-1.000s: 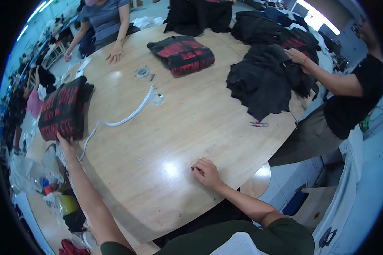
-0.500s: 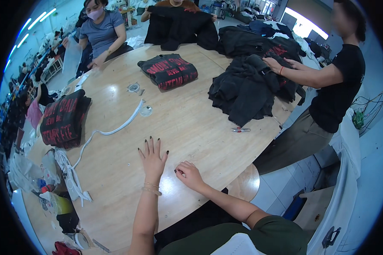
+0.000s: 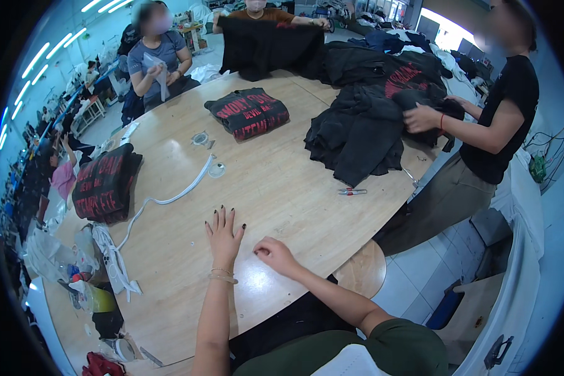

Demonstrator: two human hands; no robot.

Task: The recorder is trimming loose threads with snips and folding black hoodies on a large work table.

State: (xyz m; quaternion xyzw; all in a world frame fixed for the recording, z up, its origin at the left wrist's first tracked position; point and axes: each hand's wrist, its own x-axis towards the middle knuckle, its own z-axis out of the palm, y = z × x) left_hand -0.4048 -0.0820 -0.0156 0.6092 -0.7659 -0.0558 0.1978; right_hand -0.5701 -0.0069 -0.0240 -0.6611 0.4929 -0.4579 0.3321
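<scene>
Left hand (image 3: 224,237) flat, fingers splayed wide on bare round wooden table (image 3: 282,188); right hand (image 3: 274,254) beside it, loosely curled, holding nothing. Nearest folded black printed garment (image 3: 104,183) well left of left hand, by table's edge (white strap (image 3: 169,199) between). Risk, judged: hasty reach across snagging strap, dragging garment off.

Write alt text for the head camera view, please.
Both bare hands rest on a wooden table: left hand flat with fingers spread, right hand loosely curled. Folded black garments lie beyond, and other people handle dark clothes.
</scene>
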